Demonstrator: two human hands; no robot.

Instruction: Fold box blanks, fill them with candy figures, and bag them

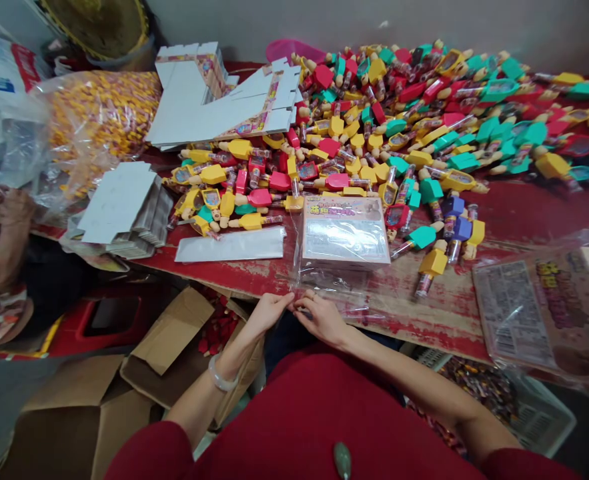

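Note:
A printed box lies at the table's front edge inside a clear plastic bag, whose loose end hangs toward me. My left hand is closed in a pinch at the near left corner of that bag. Close beside it, my right hand has its fingers curled at the bag's near edge, also pinching. The thin film between the fingertips is hard to make out. Just left of the box is a flat stack of clear plastic bags.
Colourful toy pieces are heaped across the red table. White cartons and a bag of yellow candies lie left. A wrapped box is at right. Another person's arm shows at far left; open cardboard boxes stand below.

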